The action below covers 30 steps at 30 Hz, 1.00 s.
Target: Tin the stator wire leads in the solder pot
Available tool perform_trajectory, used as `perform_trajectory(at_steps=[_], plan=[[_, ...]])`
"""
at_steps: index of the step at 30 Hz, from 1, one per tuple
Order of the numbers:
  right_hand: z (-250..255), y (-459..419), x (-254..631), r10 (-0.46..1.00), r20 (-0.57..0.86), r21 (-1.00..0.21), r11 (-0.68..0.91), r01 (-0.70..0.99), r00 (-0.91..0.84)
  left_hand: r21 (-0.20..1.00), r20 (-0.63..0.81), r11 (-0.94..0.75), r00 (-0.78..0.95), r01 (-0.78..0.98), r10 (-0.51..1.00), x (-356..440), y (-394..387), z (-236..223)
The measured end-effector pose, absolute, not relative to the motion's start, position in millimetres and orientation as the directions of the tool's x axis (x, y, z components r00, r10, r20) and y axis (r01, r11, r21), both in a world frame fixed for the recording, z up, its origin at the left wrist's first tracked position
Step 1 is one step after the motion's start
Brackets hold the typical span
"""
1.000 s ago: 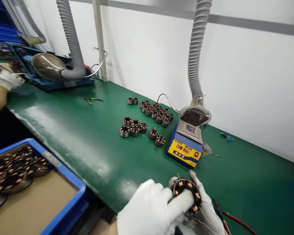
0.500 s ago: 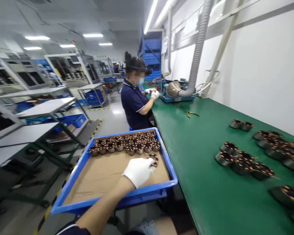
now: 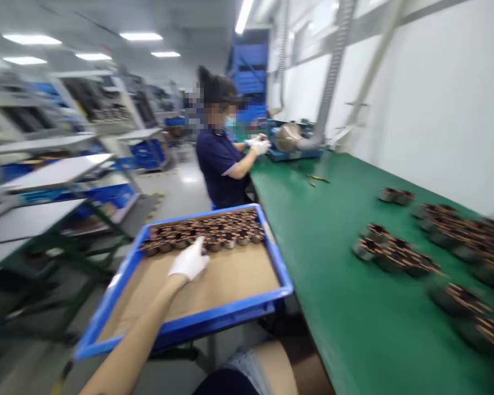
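Note:
My left hand (image 3: 189,260), in a white glove, reaches into a blue tray (image 3: 230,316) at the near edge of the packed rows. Its fingers are closed on a motor stator (image 3: 205,251), mostly hidden by the glove and blurred. Beyond and beside it stand several copper-wound motor stators (image 3: 242,237) in close rows at the tray's far end. Brown cardboard (image 3: 234,274) lines the tray's near part. My right hand is out of view.
To the right runs a green workbench (image 3: 313,247) with several more stators (image 3: 395,255) and yellow-handled pliers (image 3: 319,179). Ahead, a co-worker (image 3: 222,153) in white gloves works by a blue machine (image 3: 292,140) with a duct. Metal tables (image 3: 57,170) stand left.
My left hand has moved left and away from me, carrying the stator from the tray's right side to the front row. The view has shifted slightly.

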State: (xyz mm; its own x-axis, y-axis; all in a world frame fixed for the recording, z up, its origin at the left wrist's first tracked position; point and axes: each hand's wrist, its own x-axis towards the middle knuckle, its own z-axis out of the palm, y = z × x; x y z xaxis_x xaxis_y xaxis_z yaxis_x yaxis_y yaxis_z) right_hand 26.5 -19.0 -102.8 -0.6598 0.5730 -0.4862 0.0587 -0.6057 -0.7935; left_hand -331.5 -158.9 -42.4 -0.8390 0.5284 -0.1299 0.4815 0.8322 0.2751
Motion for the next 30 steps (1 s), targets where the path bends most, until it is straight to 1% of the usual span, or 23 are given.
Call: perform_trajectory(at_steps=[1, 2, 3, 4, 5, 6, 7, 8, 9, 10, 11, 12, 13, 14, 15, 19, 22, 24, 27, 30], plan=[[-98, -29, 55, 0.652, -0.508, -0.800, -0.599, 0.028, -0.563, 0.287, -0.089, 0.810, -0.828, 0.511, 0.554, -316, -151, -38], [-90, -43, 84, 0.739, -0.521, -0.816, -0.578, -0.006, -0.427, 0.307, -0.056, 0.771, -0.798, 0.558, 0.600, -299, -141, -35], [-80, -59, 112, 0.827, -0.506, -0.848, -0.529, -0.032, -0.245, 0.354, 0.007, 0.681, -0.730, 0.641, 0.683, -280, -129, -33], [-67, -74, 137, 0.881, -0.471, -0.881, -0.473, -0.033, -0.050, 0.479, 0.156, 0.463, -0.591, 0.746, 0.791, -259, -116, -34], [-54, -87, 157, 0.913, -0.353, -0.930, -0.366, 0.028, 0.206, 0.554, 0.224, 0.228, -0.407, 0.801, 0.885, -235, -102, -37], [-43, -98, 175, 0.890, -0.190, -0.950, -0.273, 0.149, 0.415, 0.586, 0.277, -0.002, -0.198, 0.810, 0.940, -209, -89, -42], [-35, -105, 192, 0.838, -0.059, -0.924, -0.252, 0.289, 0.543, 0.587, 0.346, -0.230, 0.016, 0.776, 0.938, -180, -78, -47], [-31, -110, 207, 0.800, 0.029, -0.873, -0.272, 0.406, 0.599, 0.568, 0.387, -0.416, 0.215, 0.710, 0.897, -151, -69, -53], [-32, -114, 222, 0.770, 0.124, -0.774, -0.319, 0.547, 0.625, 0.537, 0.421, -0.562, 0.378, 0.629, 0.825, -122, -63, -59], [-35, -118, 236, 0.811, 0.155, -0.597, -0.378, 0.708, 0.564, 0.521, 0.442, -0.657, 0.486, 0.545, 0.754, -95, -60, -64], [-42, -122, 250, 0.824, 0.192, -0.396, -0.432, 0.810, 0.533, 0.520, 0.443, -0.711, 0.563, 0.473, 0.698, -71, -58, -67], [-50, -128, 262, 0.844, 0.187, -0.228, -0.461, 0.857, 0.504, 0.527, 0.437, -0.738, 0.611, 0.420, 0.660, -51, -57, -70], [-59, -133, 273, 0.859, 0.170, -0.097, -0.473, 0.876, 0.482, 0.541, 0.422, -0.746, 0.643, 0.387, 0.639, -36, -56, -71], [-68, -138, 282, 0.866, 0.165, -0.012, -0.477, 0.879, 0.472, 0.549, 0.405, -0.752, 0.670, 0.365, 0.622, -25, -56, -71], [-76, -143, 291, 0.873, 0.162, 0.034, -0.470, 0.882, 0.459, 0.546, 0.395, -0.759, 0.690, 0.354, 0.606, -18, -56, -72], [-89, -148, 314, 0.904, 0.199, 0.098, -0.403, 0.910, 0.379, 0.462, 0.380, -0.807, 0.740, 0.368, 0.555, -11, -55, -72], [-90, -148, 322, 0.921, 0.203, 0.123, -0.361, 0.924, 0.333, 0.384, 0.434, -0.852, 0.745, 0.355, 0.506, -12, -55, -74], [-90, -153, 326, 0.925, 0.199, 0.116, -0.352, 0.929, 0.325, 0.354, 0.477, -0.863, 0.724, 0.360, 0.498, -12, -55, -75], [-90, -169, 338, 0.906, 0.226, 0.110, -0.390, 0.914, 0.359, 0.336, 0.517, -0.863, 0.692, 0.377, 0.504, -11, -56, -78], [-83, -186, 355, 0.839, 0.295, 0.120, -0.508, 0.853, 0.458, 0.317, 0.507, -0.871, 0.709, 0.375, 0.490, -11, -56, -79]])
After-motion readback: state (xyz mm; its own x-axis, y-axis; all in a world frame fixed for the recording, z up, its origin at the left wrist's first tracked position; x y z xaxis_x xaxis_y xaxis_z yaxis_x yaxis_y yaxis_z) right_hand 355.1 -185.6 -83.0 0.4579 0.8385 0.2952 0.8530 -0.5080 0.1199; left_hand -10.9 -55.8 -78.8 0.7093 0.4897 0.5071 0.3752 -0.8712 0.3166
